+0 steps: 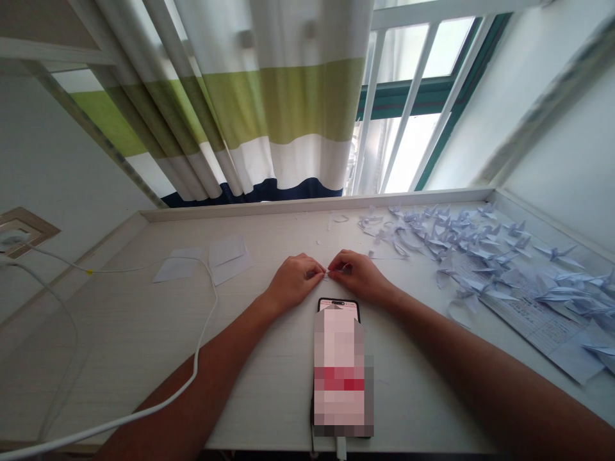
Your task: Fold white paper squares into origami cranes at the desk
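Note:
My left hand (294, 278) and my right hand (356, 272) meet at the middle of the white desk (120, 320), fingertips pinched together on a tiny piece of white paper (327, 274). Both hands rest on the desk surface with their fingers curled. The paper is mostly hidden between the fingertips. A smartphone (341, 368) lies flat just in front of my hands, between my forearms.
Several folded pale paper cranes (480, 246) lie scattered at the right over a printed sheet (542, 323). Two white paper squares (204, 262) lie at the left. A white cable (202, 346) crosses the left side. A striped curtain (269, 102) and window stand behind.

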{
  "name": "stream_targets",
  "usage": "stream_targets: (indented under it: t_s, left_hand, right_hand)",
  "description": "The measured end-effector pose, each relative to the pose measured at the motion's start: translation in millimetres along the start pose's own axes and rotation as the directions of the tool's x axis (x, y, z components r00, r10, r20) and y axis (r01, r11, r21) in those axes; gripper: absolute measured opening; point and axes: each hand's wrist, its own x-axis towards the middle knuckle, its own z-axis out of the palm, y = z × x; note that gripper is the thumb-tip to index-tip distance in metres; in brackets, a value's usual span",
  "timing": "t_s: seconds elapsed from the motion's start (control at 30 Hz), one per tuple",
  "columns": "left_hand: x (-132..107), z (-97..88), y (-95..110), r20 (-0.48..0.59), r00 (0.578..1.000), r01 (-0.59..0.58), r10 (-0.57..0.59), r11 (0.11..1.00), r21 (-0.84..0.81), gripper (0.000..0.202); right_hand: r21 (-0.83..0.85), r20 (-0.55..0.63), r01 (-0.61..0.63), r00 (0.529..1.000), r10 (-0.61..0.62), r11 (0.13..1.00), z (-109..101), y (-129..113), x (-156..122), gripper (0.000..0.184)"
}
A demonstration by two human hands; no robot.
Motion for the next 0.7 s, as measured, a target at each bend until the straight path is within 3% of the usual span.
stream_targets:
  t_s: [0.13, 0.4, 0.7]
  left_hand:
    - [-0.2, 0.1, -0.7, -0.008, 1.000, -0.005, 0.005, 1.000, -0.002, 0.017]
    - [-1.4, -3.4, 1.0, 0.025, 1.000, -0.012, 0.012, 1.000, 0.006, 0.015]
    - [0.8, 0.8, 0.0, 0.000, 1.000, 0.016, -0.016, 1.000, 0.019, 0.015]
  right_hand:
    - [0.021, 0.001, -0.011, 1.000, 0.011, 1.000, -0.8, -0.6, 1.7, 0.010]
    - [-0.098, 0.113, 0.238, 0.967, -0.226, 0.966, -9.0, 5.9, -3.2, 0.013]
    - [-0.044, 0.051, 0.076, 0.996, -0.074, 0.996, -4.6, -1.5, 1.4, 0.012]
